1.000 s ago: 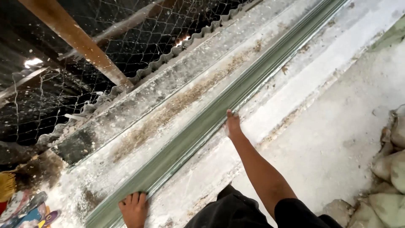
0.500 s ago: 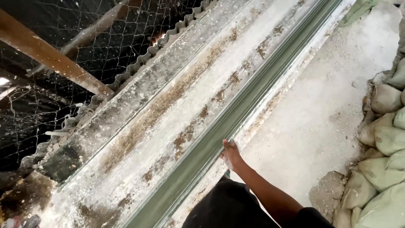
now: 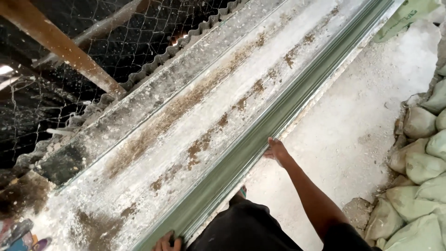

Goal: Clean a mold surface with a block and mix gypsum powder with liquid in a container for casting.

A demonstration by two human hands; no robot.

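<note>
Greenish translucent corrugated sheets point(image 3: 260, 135), stacked on edge along a dusty concrete ledge point(image 3: 195, 116), are being gripped from the head view; right hand point(image 3: 277, 151) closed over the top edge, left hand point(image 3: 166, 241) clasping it lower down; seemingly steadying the stack; any lift calls for both grips firm.

I saw a green sheet point(image 3: 260, 135) with ribbed lines, a white board point(image 3: 195, 116) blotched brown, black diamond-mesh netting point(image 3: 93, 51), a brown beam point(image 3: 55, 44), pale green sacks point(image 3: 418, 167)
</note>
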